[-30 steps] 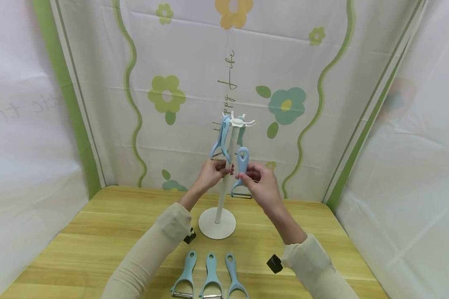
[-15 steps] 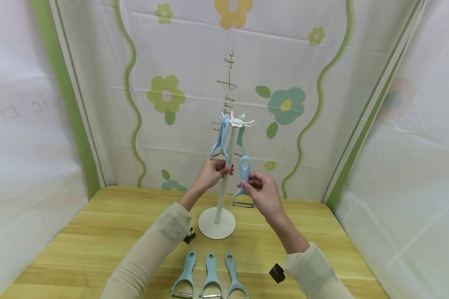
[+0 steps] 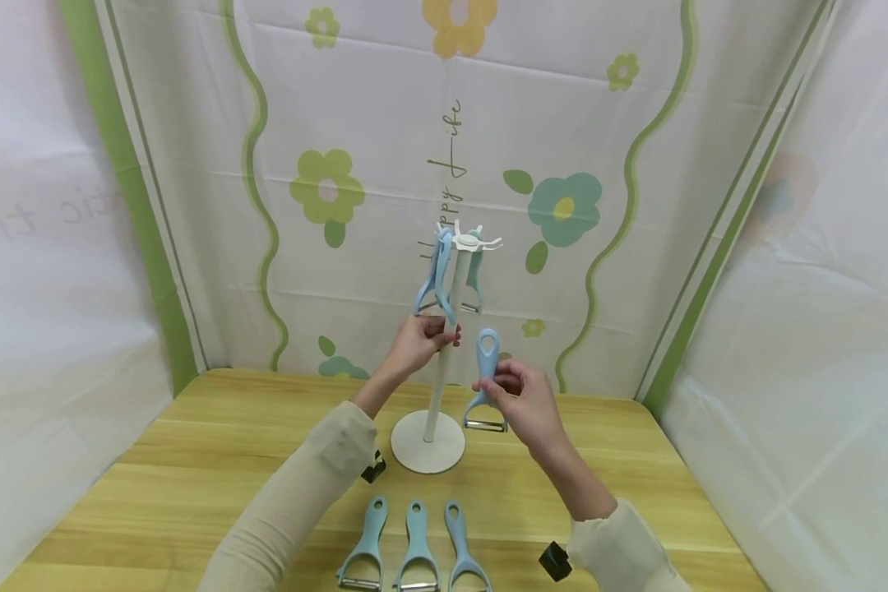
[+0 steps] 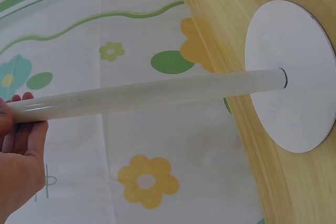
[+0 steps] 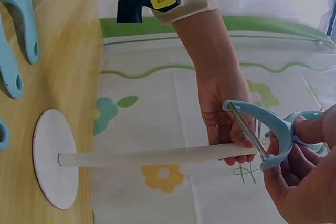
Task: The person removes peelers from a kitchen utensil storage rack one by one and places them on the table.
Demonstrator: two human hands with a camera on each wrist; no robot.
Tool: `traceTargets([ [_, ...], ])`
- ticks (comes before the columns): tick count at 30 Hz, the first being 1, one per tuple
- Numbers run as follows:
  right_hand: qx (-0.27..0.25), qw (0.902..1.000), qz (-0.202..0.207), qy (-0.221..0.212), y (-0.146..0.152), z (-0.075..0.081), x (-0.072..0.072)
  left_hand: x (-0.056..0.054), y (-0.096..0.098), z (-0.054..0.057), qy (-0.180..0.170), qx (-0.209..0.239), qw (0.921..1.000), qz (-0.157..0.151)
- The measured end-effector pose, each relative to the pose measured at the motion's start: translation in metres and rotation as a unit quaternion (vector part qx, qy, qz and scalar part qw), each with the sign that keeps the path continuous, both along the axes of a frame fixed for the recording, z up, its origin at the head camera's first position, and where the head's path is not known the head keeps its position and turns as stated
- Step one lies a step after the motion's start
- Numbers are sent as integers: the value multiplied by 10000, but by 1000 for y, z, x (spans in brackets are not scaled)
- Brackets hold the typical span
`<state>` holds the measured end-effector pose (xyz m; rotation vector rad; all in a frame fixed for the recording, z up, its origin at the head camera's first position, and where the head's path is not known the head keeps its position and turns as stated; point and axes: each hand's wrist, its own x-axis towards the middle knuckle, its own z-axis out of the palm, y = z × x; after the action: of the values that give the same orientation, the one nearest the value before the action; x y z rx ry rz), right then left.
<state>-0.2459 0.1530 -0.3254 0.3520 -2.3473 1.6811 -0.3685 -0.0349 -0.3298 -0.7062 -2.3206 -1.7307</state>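
Note:
My left hand (image 3: 417, 344) grips the white pole of a stand (image 3: 438, 395) below its hooks; the left wrist view shows the fingers curled round the pole (image 4: 147, 96). With its thumb and fingers, my right hand (image 3: 525, 403) pinches a light blue peeler (image 3: 487, 355) by the handle, ring end up and blade down. That peeler is to the right of the pole, apart from it and below the hooks (image 3: 469, 241). Several blue and green-blue peelers (image 3: 442, 275) hang from the hooks, partly overlapping. In the right wrist view, the held peeler's blade (image 5: 247, 129) faces the camera.
Three more peelers lie in a row near the table's front: a left one (image 3: 372, 526), a middle one (image 3: 417, 526) and a right one (image 3: 459, 534). The stand's round white base (image 3: 407, 448) rests on the wooden table (image 3: 192, 460). A flowered curtain (image 3: 385, 107) hangs behind.
My right hand has moved down and slightly right with the peeler, away from the hooks. My left hand stays on the pole, and the hanging peelers look the same.

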Motion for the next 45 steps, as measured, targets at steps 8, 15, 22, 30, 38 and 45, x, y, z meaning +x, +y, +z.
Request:
traceTargets([
  [8,9,9998,-55,-180,4,-15,2,-2,0,-2,8,-46,10000,12],
  [15,-44,9995,-70,-321,4,-30,4,-2,1,-4,16,-51,10000,21],
  [22,-19,9992,-62,-400,2,-39,7,-2,1,-4,-43,-36,10000,27],
  [30,-40,9989,-65,-471,6,-46,7,0,1,-2,-4,-140,9999,88],
  [38,8,9983,-5,-585,11,-53,8,1,1,2,-107,-106,9997,177],
  [45,16,9970,77,-776,15,-60,8,0,1,2,-161,10,9998,149],
])
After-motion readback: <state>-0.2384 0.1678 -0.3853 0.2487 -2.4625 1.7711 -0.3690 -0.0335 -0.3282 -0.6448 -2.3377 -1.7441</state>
